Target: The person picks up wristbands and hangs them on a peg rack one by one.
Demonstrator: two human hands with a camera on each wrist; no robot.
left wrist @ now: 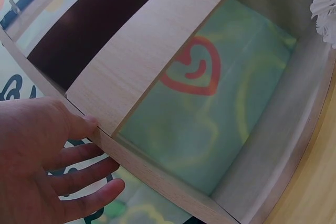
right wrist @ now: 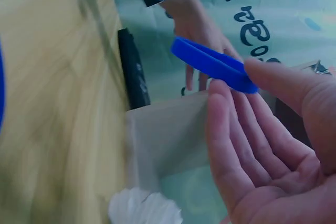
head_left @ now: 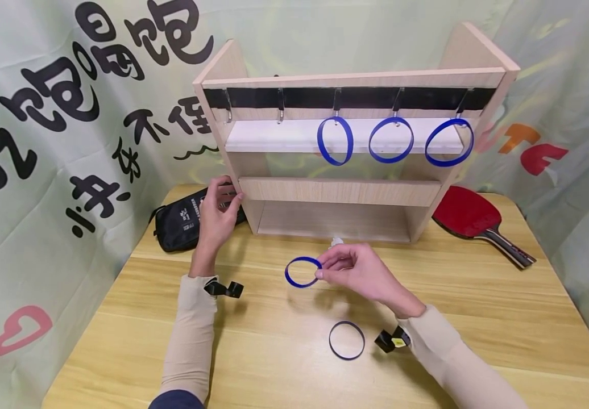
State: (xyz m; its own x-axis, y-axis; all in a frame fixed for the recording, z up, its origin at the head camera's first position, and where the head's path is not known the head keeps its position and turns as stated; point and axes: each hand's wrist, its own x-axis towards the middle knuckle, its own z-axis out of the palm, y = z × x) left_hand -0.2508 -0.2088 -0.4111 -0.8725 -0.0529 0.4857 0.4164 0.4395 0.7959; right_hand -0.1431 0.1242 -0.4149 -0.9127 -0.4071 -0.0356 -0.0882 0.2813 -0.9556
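My right hand [head_left: 361, 272] pinches a blue wristband [head_left: 287, 276] between thumb and fingertips above the table, in front of the shelf. The right wrist view shows this blue wristband [right wrist: 207, 62] almost edge-on. My left hand [head_left: 218, 216] touches the left side panel of the wooden shelf [head_left: 340, 190]. In the left wrist view its thumb lies at the panel's front edge, with the fingers [left wrist: 79, 179] fairly straight along the outside. Three blue wristbands [head_left: 335, 163] hang from hooks at the shelf's middle and right; two hooks [head_left: 281, 108] at the left hold nothing.
A dark thin ring [head_left: 347, 358] lies on the table [head_left: 274, 352] near the right wrist. A black pouch [head_left: 177, 224] sits left of the shelf, and a red table-tennis bat [head_left: 468, 213] lies to its right. A white ruffled object [right wrist: 144, 208] is by the shelf's lower front.
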